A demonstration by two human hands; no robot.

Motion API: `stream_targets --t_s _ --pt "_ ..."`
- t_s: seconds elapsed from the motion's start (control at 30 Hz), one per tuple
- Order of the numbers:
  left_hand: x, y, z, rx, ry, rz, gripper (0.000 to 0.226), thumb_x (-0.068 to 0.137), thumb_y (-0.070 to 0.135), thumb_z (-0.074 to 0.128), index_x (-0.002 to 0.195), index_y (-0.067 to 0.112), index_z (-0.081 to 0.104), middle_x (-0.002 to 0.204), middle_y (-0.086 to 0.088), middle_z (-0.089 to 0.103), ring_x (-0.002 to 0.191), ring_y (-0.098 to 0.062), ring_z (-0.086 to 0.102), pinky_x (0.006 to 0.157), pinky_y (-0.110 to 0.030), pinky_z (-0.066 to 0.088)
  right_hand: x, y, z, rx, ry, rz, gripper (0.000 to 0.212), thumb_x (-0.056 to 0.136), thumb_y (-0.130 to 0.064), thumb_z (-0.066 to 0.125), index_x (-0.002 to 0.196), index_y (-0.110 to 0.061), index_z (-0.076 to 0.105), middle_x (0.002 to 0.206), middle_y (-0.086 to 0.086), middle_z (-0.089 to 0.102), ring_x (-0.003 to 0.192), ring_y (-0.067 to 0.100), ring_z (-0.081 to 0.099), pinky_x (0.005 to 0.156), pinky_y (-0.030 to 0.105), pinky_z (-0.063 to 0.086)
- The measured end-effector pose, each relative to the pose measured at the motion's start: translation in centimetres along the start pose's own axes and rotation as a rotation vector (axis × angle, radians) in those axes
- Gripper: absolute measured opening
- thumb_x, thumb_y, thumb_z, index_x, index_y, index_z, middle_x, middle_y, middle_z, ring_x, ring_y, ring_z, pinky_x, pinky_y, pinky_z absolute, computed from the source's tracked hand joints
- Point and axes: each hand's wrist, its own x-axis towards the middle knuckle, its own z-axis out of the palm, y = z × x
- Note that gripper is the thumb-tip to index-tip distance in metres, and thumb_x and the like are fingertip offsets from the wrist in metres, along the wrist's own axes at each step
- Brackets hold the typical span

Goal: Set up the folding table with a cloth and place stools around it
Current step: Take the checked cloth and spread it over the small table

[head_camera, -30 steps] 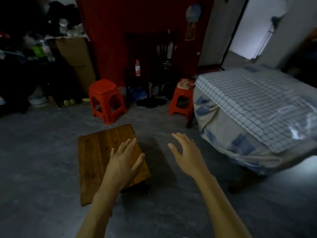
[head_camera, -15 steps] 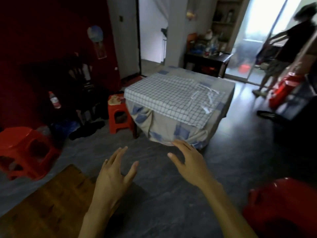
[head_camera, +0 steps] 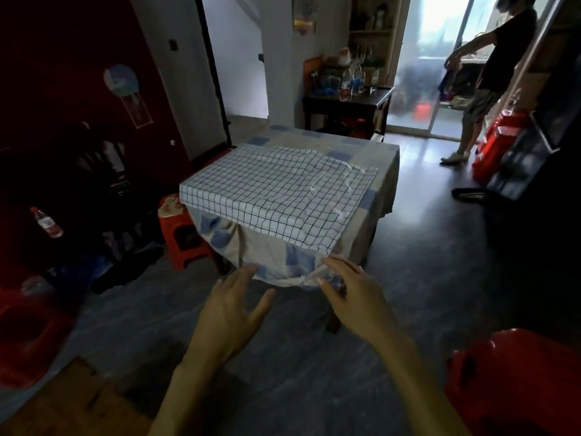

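The folding table (head_camera: 382, 184) stands in the middle of the room under a beige cloth with blue squares (head_camera: 264, 250). A folded white checked cloth (head_camera: 270, 196) in clear plastic lies on top. My left hand (head_camera: 232, 313) and my right hand (head_camera: 352, 294) are held out in front of the table's near corner, fingers spread, holding nothing. The right hand's fingertips are at the hanging cloth corner; whether they touch it I cannot tell. A red stool (head_camera: 185, 237) stands at the table's left side, another (head_camera: 518, 382) at the lower right, a third (head_camera: 28, 332) at the far left.
A low wooden board (head_camera: 63, 404) sits at the lower left. A person (head_camera: 484, 77) stands at the right by a bright glass door. A dark side table with bottles (head_camera: 349, 99) stands behind. Dark clutter and a water bottle (head_camera: 47, 221) line the left wall.
My view has swung right from the wooden board and left stool toward the covered table, which is now closer. Both hands stay empty and have reached the table's near corner.
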Motion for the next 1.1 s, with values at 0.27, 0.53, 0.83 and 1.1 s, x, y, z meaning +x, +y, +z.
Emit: stream_targets --t_s 0.27,0.53,0.83,1.1 --pt "7.7 1.9 3.1 0.083 0.017 -0.03 0.056 0.085 0.056 0.048 0.132 0.026 0.047 0.132 0.005 0.054 0.115 -0.012 0.05 0.102 -0.041 0.037 7.7 5.5 -1.9 0.032 -0.033 0.02 0.056 0.089 -0.051 0.043 0.134 -0.019 0.051 0.137 -0.002 0.052 0.124 0.016 0.046 0.093 0.023 0.042" --pt "14.6 -2.9 4.2 0.1 0.032 -0.051 0.052 0.087 0.045 0.056 0.133 0.022 0.05 0.137 0.001 0.051 0.125 -0.016 0.046 0.108 -0.039 0.029 15.9 7.0 2.7 -0.051 -0.079 0.0 0.042 0.094 -0.042 0.05 0.131 -0.025 0.051 0.134 -0.006 0.052 0.12 0.014 0.048 0.092 0.027 0.043" --pt "27.0 -13.6 3.4 -0.061 0.021 -0.02 0.05 0.086 0.037 0.062 0.127 0.009 0.056 0.126 -0.01 0.06 0.113 -0.026 0.055 0.094 -0.041 0.046 29.2 6.4 9.7 -0.225 -0.11 0.025 0.046 0.095 -0.044 0.046 0.136 -0.025 0.048 0.141 -0.004 0.048 0.127 0.017 0.044 0.103 0.038 0.042" --pt "40.0 -20.8 2.2 -0.131 -0.11 0.023 0.062 0.085 0.055 0.045 0.132 0.016 0.051 0.135 -0.004 0.054 0.124 -0.017 0.048 0.105 -0.045 0.037 40.7 6.1 12.9 -0.381 -0.11 0.099 0.048 0.096 -0.047 0.041 0.138 -0.025 0.046 0.144 -0.001 0.045 0.132 0.018 0.041 0.111 0.044 0.033"
